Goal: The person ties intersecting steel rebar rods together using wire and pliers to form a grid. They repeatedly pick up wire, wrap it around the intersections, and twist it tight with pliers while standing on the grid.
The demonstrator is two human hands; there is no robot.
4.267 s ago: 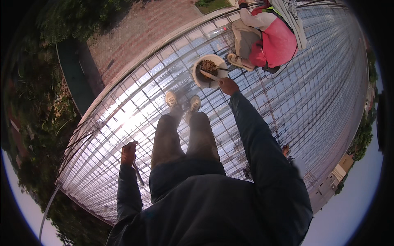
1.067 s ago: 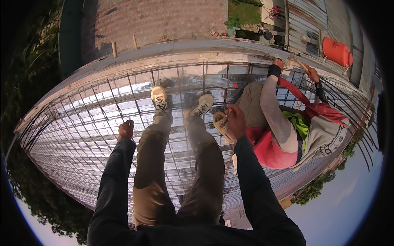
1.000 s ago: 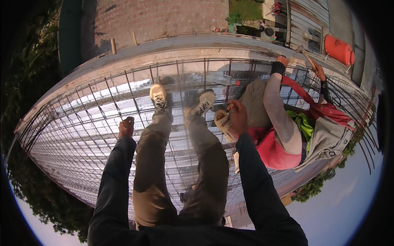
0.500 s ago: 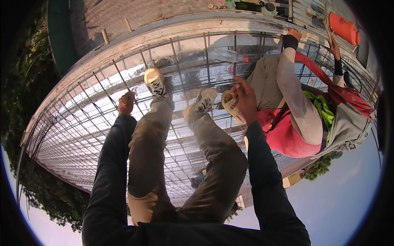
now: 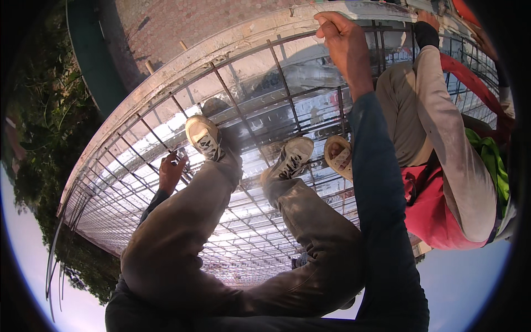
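Note:
My left hand [image 5: 172,170] is low beside my left shoe [image 5: 202,135], close to the steel rebar grid [image 5: 229,98]. Its thumb and fingers curl together in a pinch; a small glint shows at the fingertips, too small to name. My right hand [image 5: 347,50] reaches far out, over the outermost bar by the pale edge beam [image 5: 243,36]. Thumb and forefinger press together there, and what they hold, if anything, is too thin to make out. Both my shoes rest on the grid, the right shoe [image 5: 296,156] beside a sandalled foot [image 5: 338,155] of a co-worker.
A co-worker in red and grey [image 5: 442,205] squats close on my right, one hand [image 5: 428,21] at the edge beam. Shiny metal decking [image 5: 254,119] lies under the bars. Beyond the edge, a paved surface [image 5: 166,27] lies lower. Loose bar ends [image 5: 52,260] stick out at left.
My right hand has moved outward from near my right shoe to the edge beam. My left hand now sits closer to my left shoe, and my knees are wider apart. The view has shifted.

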